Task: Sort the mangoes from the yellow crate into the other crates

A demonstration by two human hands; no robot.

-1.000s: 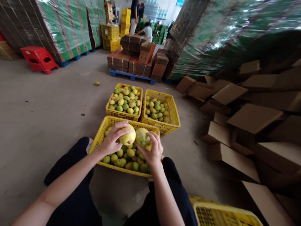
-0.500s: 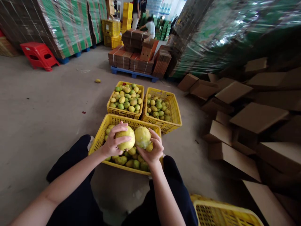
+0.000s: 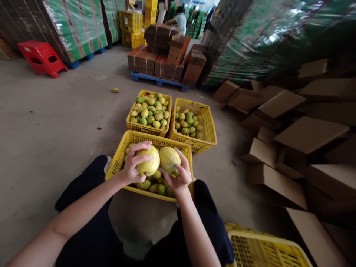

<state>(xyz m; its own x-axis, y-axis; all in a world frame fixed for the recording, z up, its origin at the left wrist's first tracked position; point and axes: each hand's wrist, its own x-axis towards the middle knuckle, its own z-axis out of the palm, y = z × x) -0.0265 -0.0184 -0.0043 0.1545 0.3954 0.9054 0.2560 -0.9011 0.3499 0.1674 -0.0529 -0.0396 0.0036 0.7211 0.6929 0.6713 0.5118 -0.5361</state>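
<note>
My left hand [image 3: 132, 167] is closed around a round, pale yellow fruit [image 3: 148, 160], fingers over its top and side. In my right hand [image 3: 181, 177] I hold another yellow fruit [image 3: 169, 158], with greenish patches, gripped from the right and below. The two fruits are side by side, almost touching, above a yellow plastic crate [image 3: 119, 155] between my knees. Inside that crate lie many yellow and green fruits [image 3: 154, 187], partly hidden by my hands.
Beyond stand a full fruit crate [image 3: 148, 129] and a partly filled one [image 3: 207, 122]. Another yellow crate [image 3: 264, 241] is at lower right. Cardboard boxes [image 3: 311, 133] crowd the right. A red stool [image 3: 41, 57], a loose fruit [image 3: 115, 89] and a blue pallet [image 3: 160, 82] are farther off.
The right-hand fruit has turned and now shows a different side. The left-hand fruit has tilted, its darker end now facing down. Both stay gripped above the crate, and my view has tipped slightly downward.
</note>
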